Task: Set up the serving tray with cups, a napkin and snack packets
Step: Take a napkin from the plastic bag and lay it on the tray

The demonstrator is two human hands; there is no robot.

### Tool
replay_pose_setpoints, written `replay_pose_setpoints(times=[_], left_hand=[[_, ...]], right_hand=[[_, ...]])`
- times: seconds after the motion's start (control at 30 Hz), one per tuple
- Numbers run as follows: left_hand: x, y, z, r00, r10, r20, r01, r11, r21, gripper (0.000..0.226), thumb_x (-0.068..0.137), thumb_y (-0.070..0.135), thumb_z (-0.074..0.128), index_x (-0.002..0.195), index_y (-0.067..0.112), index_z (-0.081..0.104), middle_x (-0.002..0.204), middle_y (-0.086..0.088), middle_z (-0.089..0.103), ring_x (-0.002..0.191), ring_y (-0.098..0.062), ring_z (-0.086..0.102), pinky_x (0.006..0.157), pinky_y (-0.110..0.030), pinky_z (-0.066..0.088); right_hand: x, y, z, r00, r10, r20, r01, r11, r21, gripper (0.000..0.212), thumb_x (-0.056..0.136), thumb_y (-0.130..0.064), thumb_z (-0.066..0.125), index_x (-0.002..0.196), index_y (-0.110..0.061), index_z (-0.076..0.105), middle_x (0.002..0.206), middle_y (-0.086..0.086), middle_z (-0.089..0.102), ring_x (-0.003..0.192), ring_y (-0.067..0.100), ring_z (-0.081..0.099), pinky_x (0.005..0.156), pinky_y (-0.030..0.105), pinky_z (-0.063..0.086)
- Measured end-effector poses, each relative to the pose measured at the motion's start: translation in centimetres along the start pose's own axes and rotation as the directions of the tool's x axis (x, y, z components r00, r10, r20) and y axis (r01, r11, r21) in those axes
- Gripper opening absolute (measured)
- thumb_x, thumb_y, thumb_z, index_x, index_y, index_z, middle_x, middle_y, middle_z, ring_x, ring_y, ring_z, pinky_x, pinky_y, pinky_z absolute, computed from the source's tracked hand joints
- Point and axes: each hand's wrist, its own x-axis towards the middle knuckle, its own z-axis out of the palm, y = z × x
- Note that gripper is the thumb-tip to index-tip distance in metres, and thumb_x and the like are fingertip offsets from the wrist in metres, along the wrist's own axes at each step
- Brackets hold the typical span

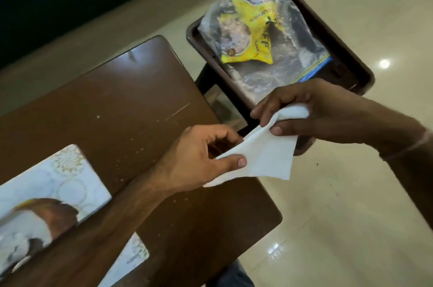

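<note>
Both hands hold a white napkin (267, 153) in the air past the right edge of the brown table (112, 108). My left hand (199, 158) pinches its lower left corner between thumb and fingers. My right hand (304, 108) grips its upper end, bunched in the fist. Beyond them a dark brown serving tray (351, 59) holds a yellow snack packet (253, 36) lying on a clear zip bag (302, 52). No cups are visible.
A white patterned tissue box (63, 183) with a brown opening sits on the table at the lower left, partly under my left forearm. Shiny cream floor tiles (351, 216) lie to the right. A dark wall runs along the top left.
</note>
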Motion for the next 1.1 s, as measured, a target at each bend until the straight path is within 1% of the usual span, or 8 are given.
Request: replay_pose_setpoints(times=[0.1, 0.17, 0.23, 0.37, 0.63, 0.77, 0.9, 1.1], left_hand=[[-3.7, -2.2, -1.4, 0.994, -0.076, -0.074, 0.076, 0.997, -0.015, 0.016, 0.082, 0.028, 0.079, 0.098, 0.028, 0.077, 0.095, 0.017, 0.076, 0.085, -0.003, 0.071, 0.068, -0.029, 0.063], [-6.2, -3.8, -2.2, 0.98, -0.121, -0.159, 0.112, 0.992, -0.066, 0.016, 0.081, 0.028, 0.08, 0.097, 0.026, 0.078, 0.095, 0.016, 0.076, 0.086, -0.006, 0.072, 0.068, -0.029, 0.062], [-8.9, -5.6, -2.9, 0.951, -0.182, -0.25, 0.154, 0.98, -0.13, 0.017, 0.08, 0.028, 0.081, 0.096, 0.027, 0.078, 0.096, 0.016, 0.075, 0.088, -0.007, 0.071, 0.067, -0.027, 0.062], [-13.9, -9.2, -3.5, 0.861, -0.325, -0.392, 0.245, 0.939, -0.241, 0.012, 0.079, 0.039, 0.08, 0.09, 0.036, 0.076, 0.09, 0.022, 0.074, 0.088, 0.0, 0.069, 0.06, -0.015, 0.056], [-23.7, -14.7, -1.7, 0.621, -0.618, -0.482, 0.29, 0.752, -0.592, 0.051, 0.069, 0.069, 0.057, 0.095, 0.029, 0.075, 0.093, 0.018, 0.074, 0.087, 0.003, 0.067, 0.063, -0.007, 0.049], [-27.2, -16.9, 0.6, 0.46, -0.767, -0.447, 0.114, 0.55, -0.827, 0.048, 0.076, 0.064, 0.062, 0.106, 0.029, 0.074, 0.108, 0.012, 0.075, 0.106, -0.016, 0.069, 0.089, -0.041, 0.06], [-29.2, -18.7, 2.0, 0.218, -0.878, -0.425, -0.075, 0.419, -0.905, 0.03, 0.072, 0.05, 0.076, 0.092, 0.028, 0.077, 0.094, 0.017, 0.076, 0.093, -0.012, 0.074, 0.071, -0.035, 0.064], [-30.1, -20.7, 3.7, 0.024, -0.911, -0.411, -0.195, 0.399, -0.896, 0.016, 0.079, 0.028, 0.082, 0.09, 0.024, 0.071, 0.091, 0.007, 0.077, 0.085, -0.017, 0.076, 0.065, -0.038, 0.063]], right_hand=[[2.0, -2.4, 2.7, 0.992, 0.004, 0.128, 0.006, 0.997, -0.082, 0.016, 0.083, -0.009, 0.079, 0.091, -0.024, 0.076, 0.108, -0.012, 0.073, 0.054, -0.004, 0.065, 0.042, 0.01, 0.046], [3.6, -4.1, 4.8, 0.974, 0.033, 0.222, 0.01, 0.982, -0.189, 0.012, 0.085, -0.014, 0.078, 0.088, -0.025, 0.075, 0.079, -0.02, 0.072, 0.047, -0.015, 0.058, 0.039, 0.002, 0.036], [5.4, -6.0, 7.4, 0.96, 0.056, 0.275, 0.033, 0.951, -0.308, 0.012, 0.086, -0.024, 0.078, 0.084, -0.035, 0.073, 0.068, -0.023, 0.07, 0.055, -0.01, 0.062, 0.047, 0.006, 0.041], [8.8, -8.6, 12.6, 0.942, 0.085, 0.325, 0.058, 0.912, -0.406, 0.016, 0.084, -0.035, 0.079, 0.073, -0.042, 0.069, 0.085, -0.012, 0.074, 0.073, 0.0, 0.067, 0.063, 0.019, 0.05], [13.3, -11.0, 23.1, 0.899, 0.158, 0.408, -0.057, 0.967, -0.249, 0.019, 0.078, -0.035, 0.083, 0.091, -0.021, 0.08, 0.092, -0.01, 0.078, 0.086, 0.011, 0.074, 0.073, 0.025, 0.057], [14.4, -11.7, 28.6, 0.883, 0.178, 0.435, -0.136, 0.983, -0.126, 0.017, 0.077, -0.022, 0.086, 0.089, -0.016, 0.077, 0.09, -0.006, 0.078, 0.085, 0.015, 0.074, 0.064, 0.021, 0.055], [15.1, -11.8, 33.9, 0.923, 0.173, 0.343, -0.15, 0.984, -0.095, 0.02, 0.073, -0.013, 0.088, 0.088, -0.013, 0.075, 0.094, 0.008, 0.077, 0.09, 0.028, 0.074, 0.069, 0.037, 0.063], [14.9, -10.9, 39.1, 0.993, 0.093, 0.078, -0.064, 0.946, -0.318, 0.037, 0.072, -0.032, 0.089, 0.102, -0.018, 0.071, 0.107, 0.005, 0.068, 0.096, 0.024, 0.065, 0.076, 0.033, 0.053]])
